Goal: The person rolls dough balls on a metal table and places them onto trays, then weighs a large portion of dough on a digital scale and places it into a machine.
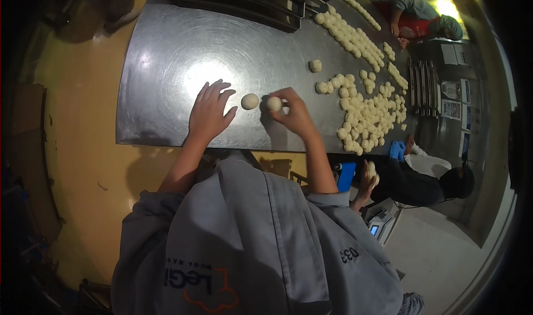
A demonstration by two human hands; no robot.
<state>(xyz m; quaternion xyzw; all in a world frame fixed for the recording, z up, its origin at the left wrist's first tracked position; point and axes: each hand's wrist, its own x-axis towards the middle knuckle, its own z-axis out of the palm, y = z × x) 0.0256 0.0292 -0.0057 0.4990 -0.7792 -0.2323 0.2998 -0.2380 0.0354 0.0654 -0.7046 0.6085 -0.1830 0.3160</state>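
Note:
My right hand (292, 113) pinches a round dough ball (274, 104) between thumb and fingers, just over the steel table. Close to its left, a second dough ball (250, 101) rests on the metal between my two hands. My left hand (210, 109) is to the left of that ball, fingers spread and slightly curved, with nothing in it. Farther off to the right, a single dough ball (315, 66) sits apart from the others. A large pile of dough balls (363, 115) covers the table's right end.
The steel table (161, 65) spans the view. Black trays (239, 6) are stacked at its far edge. Rows of dough balls (350, 37) lie beyond the pile. One co-worker (419, 18) stands at the far right; another person in black (411, 176) is nearer, beside a scale (380, 223).

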